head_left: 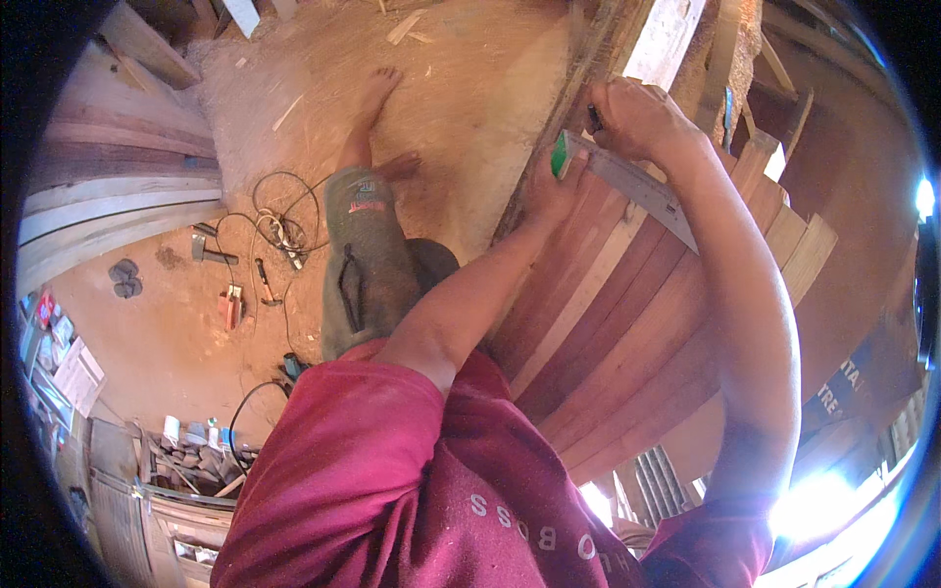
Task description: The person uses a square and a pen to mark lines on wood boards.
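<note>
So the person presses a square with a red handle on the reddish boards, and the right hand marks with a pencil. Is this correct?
Not quite: the head view shows the square has a green handle, not red. The left hand presses it on the reddish boards, and the right hand marks with a pencil.

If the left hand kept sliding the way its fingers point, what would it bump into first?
Probably the green handle of the metal square. The left hand lies flat on the reddish boards, fingertips already at that handle, with the right hand just beyond it.
</note>
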`<control>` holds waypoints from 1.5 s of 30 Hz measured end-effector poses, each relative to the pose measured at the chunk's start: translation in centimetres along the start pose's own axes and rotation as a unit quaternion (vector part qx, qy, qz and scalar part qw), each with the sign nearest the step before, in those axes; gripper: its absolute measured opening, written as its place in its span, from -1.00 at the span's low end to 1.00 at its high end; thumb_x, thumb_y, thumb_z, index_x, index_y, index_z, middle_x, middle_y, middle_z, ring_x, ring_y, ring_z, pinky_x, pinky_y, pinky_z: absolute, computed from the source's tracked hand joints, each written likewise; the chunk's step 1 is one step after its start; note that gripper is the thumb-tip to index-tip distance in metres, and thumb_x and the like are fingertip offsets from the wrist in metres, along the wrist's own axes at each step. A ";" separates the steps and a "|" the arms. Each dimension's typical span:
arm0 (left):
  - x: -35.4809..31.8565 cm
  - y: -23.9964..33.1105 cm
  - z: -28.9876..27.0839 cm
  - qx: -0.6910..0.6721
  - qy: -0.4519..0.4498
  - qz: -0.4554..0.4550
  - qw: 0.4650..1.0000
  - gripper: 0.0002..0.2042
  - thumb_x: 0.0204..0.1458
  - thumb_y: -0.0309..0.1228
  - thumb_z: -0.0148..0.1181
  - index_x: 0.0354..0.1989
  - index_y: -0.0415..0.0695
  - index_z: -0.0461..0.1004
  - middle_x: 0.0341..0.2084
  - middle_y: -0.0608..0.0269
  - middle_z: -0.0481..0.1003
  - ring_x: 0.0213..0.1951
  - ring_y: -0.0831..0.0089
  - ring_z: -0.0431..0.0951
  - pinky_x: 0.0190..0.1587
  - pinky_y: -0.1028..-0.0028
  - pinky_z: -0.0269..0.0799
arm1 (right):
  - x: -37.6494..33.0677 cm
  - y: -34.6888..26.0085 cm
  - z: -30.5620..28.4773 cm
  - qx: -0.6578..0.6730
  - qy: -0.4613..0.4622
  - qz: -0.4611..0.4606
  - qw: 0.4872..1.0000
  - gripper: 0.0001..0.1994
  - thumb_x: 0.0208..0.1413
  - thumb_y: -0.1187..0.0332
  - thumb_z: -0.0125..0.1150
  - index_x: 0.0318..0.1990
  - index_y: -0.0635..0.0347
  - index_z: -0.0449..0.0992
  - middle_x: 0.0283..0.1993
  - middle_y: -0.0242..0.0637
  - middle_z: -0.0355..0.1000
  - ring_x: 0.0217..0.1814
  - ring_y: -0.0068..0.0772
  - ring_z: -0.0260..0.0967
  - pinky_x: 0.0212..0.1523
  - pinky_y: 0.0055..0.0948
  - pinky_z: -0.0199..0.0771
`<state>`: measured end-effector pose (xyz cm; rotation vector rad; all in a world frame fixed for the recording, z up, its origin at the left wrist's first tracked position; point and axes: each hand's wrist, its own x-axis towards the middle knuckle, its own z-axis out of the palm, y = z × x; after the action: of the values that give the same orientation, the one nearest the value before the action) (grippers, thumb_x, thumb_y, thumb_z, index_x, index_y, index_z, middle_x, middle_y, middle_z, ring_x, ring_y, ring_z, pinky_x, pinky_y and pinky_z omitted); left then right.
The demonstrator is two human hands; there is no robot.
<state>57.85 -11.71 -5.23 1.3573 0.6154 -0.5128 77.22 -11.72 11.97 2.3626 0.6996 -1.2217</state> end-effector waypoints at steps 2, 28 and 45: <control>0.0 -0.1 0.2 -0.004 -0.010 -0.003 1.000 -0.27 0.14 0.28 0.13 0.27 -0.08 0.40 0.13 -0.20 0.47 0.19 -0.16 0.45 0.22 0.03 0.34 | -0.4 0.3 -0.8 0.055 -0.037 -0.012 0.998 -0.69 0.08 0.22 0.32 -0.18 0.33 0.57 -0.12 0.14 0.57 -0.01 0.12 0.58 0.01 -0.06 0.58; 1.2 2.8 -0.7 -0.005 -0.055 -0.012 0.998 -0.27 0.28 0.18 0.03 0.34 -0.26 0.32 0.22 -0.29 0.40 0.30 -0.13 0.38 0.33 0.12 0.25 | -3.2 3.9 -5.7 0.063 0.137 0.016 0.988 -0.73 0.11 0.19 0.39 -0.18 0.18 0.58 -0.19 0.07 0.56 -0.07 0.16 0.57 -0.05 0.02 0.58; 2.2 4.0 -0.3 0.031 -0.057 -0.042 0.997 -0.22 0.26 0.23 0.01 0.36 -0.25 0.27 0.23 -0.30 0.39 0.30 -0.15 0.37 0.33 0.09 0.25 | -1.5 5.7 -4.1 0.055 0.151 0.044 0.986 -0.69 0.11 0.19 0.36 -0.18 0.27 0.57 -0.19 0.12 0.55 -0.06 0.19 0.56 -0.02 0.04 0.57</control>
<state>62.05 -10.75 -3.84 1.3543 0.5675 -0.6774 82.42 -14.42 16.09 2.6727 0.6249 -0.8958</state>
